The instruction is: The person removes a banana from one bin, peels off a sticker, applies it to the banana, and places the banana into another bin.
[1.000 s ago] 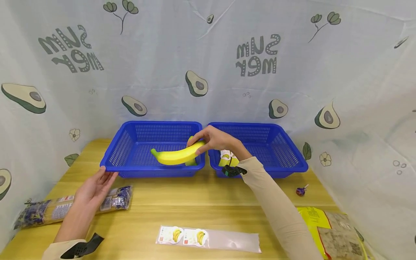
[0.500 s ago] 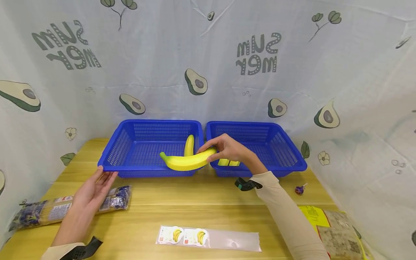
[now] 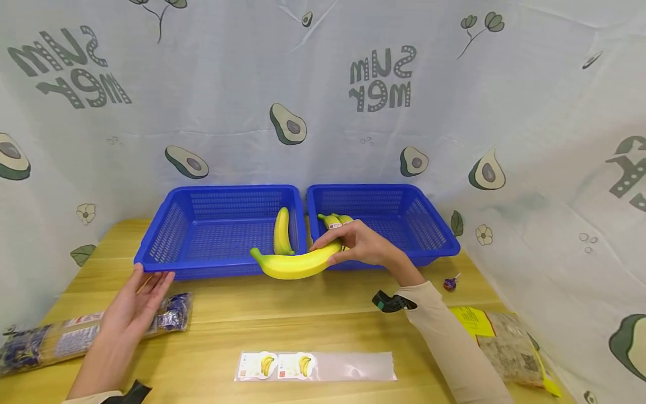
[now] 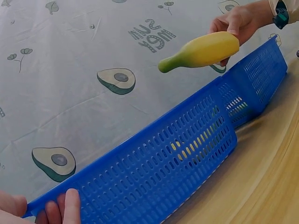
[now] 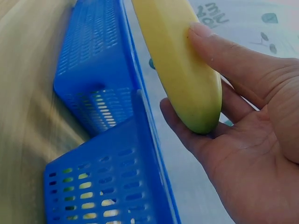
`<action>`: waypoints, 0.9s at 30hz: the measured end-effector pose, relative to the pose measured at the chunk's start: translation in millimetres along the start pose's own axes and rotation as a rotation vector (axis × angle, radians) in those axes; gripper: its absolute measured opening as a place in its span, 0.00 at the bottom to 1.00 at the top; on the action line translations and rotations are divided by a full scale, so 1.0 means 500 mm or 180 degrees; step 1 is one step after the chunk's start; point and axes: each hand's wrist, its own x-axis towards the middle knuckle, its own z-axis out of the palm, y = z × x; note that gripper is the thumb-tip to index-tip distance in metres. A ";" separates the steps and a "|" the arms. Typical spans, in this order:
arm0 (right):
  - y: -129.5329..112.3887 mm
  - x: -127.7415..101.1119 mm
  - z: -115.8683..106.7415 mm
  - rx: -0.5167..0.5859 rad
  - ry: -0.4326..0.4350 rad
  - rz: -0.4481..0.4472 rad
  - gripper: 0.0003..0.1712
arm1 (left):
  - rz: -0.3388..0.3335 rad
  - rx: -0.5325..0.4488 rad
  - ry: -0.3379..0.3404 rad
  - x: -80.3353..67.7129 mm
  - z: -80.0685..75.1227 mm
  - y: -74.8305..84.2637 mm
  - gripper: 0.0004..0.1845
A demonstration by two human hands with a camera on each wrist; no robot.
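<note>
My right hand pinches a yellow banana by its rounded end, thumb on one side and fingers on the other. The banana's green stem end points left, and the fruit overlaps the front rims of both baskets in the head view. At the front left corner of the left blue basket, my left hand grips the rim, with the thumb above and fingers below. Another banana lies inside that basket along its right side. In the right blue basket, labelled bananas lie at the left, partly hidden by my right hand.
A strip of banana stickers lies on the wooden table in front. A long clear-and-blue pack lies at left, partly under my left forearm. At right are a lollipop and a yellow bag. A printed curtain stands behind.
My right hand has lifted the banana out over the left basket's front rim and moved it right, towards me. The left hand keeps its grip on the rim. The head view has turned slightly right.
</note>
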 end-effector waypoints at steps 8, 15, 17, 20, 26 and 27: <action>-0.001 -0.033 0.007 0.0002 0.0099 0.0115 0.20 | -0.0014 -0.0023 -0.0289 0.000 -0.012 -0.001 0.14; -0.007 -0.064 0.015 -0.0017 0.0083 0.0087 0.19 | -0.0018 0.0175 -0.0367 0.002 -0.013 -0.014 0.13; -0.008 -0.073 0.018 -0.0019 0.0056 0.0059 0.19 | 0.0001 0.0354 -0.0466 0.000 -0.011 -0.023 0.11; -0.007 -0.087 0.022 -0.0006 0.0030 0.0030 0.19 | 0.0056 0.0661 -0.0709 -0.002 -0.007 -0.041 0.08; -0.005 -0.114 0.034 0.0179 -0.0058 0.0056 0.19 | 0.0323 0.1345 -0.0949 -0.004 0.002 -0.088 0.14; -0.005 -0.119 0.037 0.0193 -0.0069 0.0072 0.19 | 0.0364 0.1460 -0.0945 -0.003 0.003 -0.096 0.14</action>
